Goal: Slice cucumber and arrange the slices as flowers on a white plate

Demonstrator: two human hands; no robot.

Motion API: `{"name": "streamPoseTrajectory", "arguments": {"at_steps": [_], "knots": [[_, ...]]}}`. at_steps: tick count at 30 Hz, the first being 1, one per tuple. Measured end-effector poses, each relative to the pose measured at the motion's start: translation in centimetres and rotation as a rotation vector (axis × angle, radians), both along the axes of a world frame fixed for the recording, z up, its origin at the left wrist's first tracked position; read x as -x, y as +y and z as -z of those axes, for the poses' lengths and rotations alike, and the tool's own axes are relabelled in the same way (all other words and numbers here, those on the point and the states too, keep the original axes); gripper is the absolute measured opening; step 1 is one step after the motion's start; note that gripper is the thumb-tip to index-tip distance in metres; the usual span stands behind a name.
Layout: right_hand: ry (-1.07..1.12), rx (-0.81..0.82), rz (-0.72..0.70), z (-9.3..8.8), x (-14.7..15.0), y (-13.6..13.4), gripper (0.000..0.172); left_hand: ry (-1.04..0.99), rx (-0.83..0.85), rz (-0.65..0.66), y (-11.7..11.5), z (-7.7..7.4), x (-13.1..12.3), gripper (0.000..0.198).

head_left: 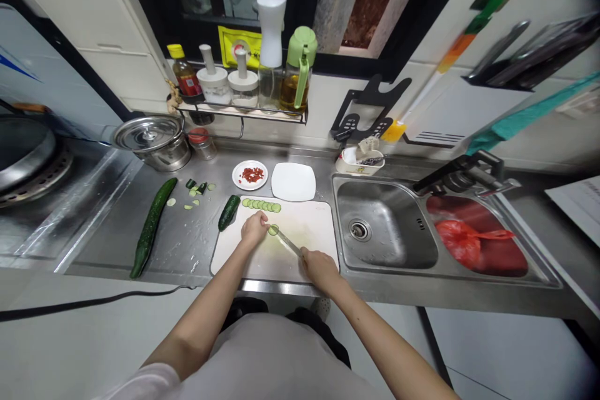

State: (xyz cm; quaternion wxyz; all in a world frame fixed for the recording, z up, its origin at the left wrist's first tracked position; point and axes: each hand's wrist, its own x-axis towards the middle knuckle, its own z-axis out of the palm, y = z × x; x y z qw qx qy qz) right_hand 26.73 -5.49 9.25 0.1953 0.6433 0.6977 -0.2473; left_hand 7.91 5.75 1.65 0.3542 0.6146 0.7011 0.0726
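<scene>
On the white cutting board [300,262], my right hand [322,271] grips a knife [289,244] whose blade points up and left. A round cucumber slice [273,230] is at the blade's tip. My left hand [254,229] is closed, its fingertips pinched at the edge of that slice. Above it, a row of overlapping cucumber slices [261,205] lies along the board's far edge. A cut cucumber piece [229,212] rests at the board's left edge. Further left, a long whole cucumber [154,228] lies on the steel counter, near small cucumber scraps [197,187].
Behind the board stand a plate of chopped red bits [250,175] and a white square plate [293,181]. To the right is a steel sink [389,244] with a red bag [462,240] in its second basin. A lidded pot [162,144] stands back left, below a seasoning shelf [244,111].
</scene>
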Motion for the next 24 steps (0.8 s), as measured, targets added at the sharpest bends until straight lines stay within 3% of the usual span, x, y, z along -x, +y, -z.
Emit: {"name": "streamPoseTrajectory", "arguments": {"at_steps": [24], "knots": [[-0.017,-0.001,0.003,0.24,0.30,-0.51,0.035,0.004,-0.026,-0.002,-0.30,0.13,0.07,0.014]]}}
